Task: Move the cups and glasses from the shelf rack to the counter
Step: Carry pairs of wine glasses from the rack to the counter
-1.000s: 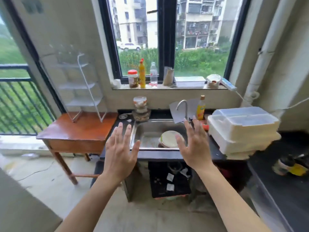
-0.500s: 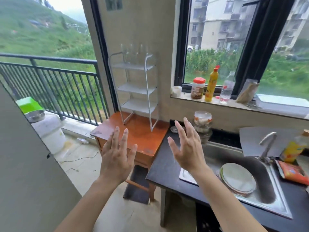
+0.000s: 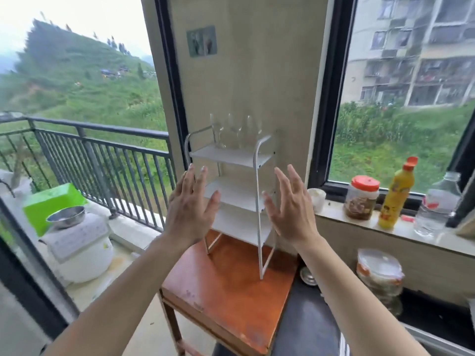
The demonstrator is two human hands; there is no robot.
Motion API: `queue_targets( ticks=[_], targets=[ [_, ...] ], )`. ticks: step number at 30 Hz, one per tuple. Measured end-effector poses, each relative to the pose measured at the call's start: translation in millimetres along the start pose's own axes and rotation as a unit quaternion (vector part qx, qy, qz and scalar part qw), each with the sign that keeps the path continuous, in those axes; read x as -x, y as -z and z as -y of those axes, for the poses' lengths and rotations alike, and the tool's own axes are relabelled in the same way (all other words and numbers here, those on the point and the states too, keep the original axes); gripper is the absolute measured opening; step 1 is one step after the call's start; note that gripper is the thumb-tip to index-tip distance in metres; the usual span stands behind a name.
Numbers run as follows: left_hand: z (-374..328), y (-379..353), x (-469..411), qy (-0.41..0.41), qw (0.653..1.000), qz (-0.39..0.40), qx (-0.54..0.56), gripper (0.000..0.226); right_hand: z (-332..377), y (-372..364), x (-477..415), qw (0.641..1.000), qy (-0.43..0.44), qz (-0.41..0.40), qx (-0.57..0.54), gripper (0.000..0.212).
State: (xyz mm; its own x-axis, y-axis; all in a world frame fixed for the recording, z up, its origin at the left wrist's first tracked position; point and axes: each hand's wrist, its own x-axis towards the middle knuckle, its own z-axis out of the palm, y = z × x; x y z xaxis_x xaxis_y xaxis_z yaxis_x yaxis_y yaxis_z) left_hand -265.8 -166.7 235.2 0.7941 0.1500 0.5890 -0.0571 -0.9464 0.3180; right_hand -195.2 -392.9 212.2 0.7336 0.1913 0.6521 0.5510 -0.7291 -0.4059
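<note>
Two bare hands are held up in front of the shelf rack (image 3: 232, 191), palms facing each other and fingers spread. The left hand (image 3: 190, 214) is seen before the rack's left side, the right hand (image 3: 290, 214) before its right front post; neither is seen to touch the rack. Each grip is released, with nothing held.

Several clear glasses (image 3: 232, 132) are stood on the rack's top tier, close together in a row; their outlines are faint against the wall, so an exact count cannot be given. The two tiers below the top one are seen bare where not covered by the hands.

The rack is set upright on a wooden surface (image 3: 231, 291), toward its back edge, against the wall. Right of the rack, a dark surface (image 3: 311, 319) is butted against the wooden one, with a small metal item (image 3: 308, 277) lying on it near the corner. Further right of the rack, a windowsill (image 3: 385, 235) carries a white cup (image 3: 317, 199), a red-lidded jar (image 3: 362, 197), a yellow bottle (image 3: 397, 195) and a clear bottle (image 3: 437, 204). Below the sill, stacked clear containers (image 3: 379, 273) are stood on the dark surface.

Left of the rack, beyond a railing (image 3: 97, 150), a white appliance (image 3: 79, 250) with a metal bowl (image 3: 66, 217) on top is seen.
</note>
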Motion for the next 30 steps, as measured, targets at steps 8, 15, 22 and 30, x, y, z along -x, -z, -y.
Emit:
queue_targets(
  ticks=[8,15,22,30],
  targets=[
    [63,-49,-140,-0.051,0.994,-0.046,0.086,0.071,10,-51,-123,0.999,-0.005,-0.049,0.013,0.063],
    [101,-102,-263,-0.081,0.985,-0.025,0.153,0.074,13,-82,-218,0.993,-0.078,-0.075,0.04,0.072],
    [103,-129,-338,-0.065,0.984,0.019,0.165,0.068,9,-99,-279,0.976,-0.189,0.04,0.101,0.09],
    [103,-149,-339,-0.034,0.957,-0.015,0.289,0.039,0,-110,-287,0.968,-0.222,0.076,0.088,0.058]
  ],
)
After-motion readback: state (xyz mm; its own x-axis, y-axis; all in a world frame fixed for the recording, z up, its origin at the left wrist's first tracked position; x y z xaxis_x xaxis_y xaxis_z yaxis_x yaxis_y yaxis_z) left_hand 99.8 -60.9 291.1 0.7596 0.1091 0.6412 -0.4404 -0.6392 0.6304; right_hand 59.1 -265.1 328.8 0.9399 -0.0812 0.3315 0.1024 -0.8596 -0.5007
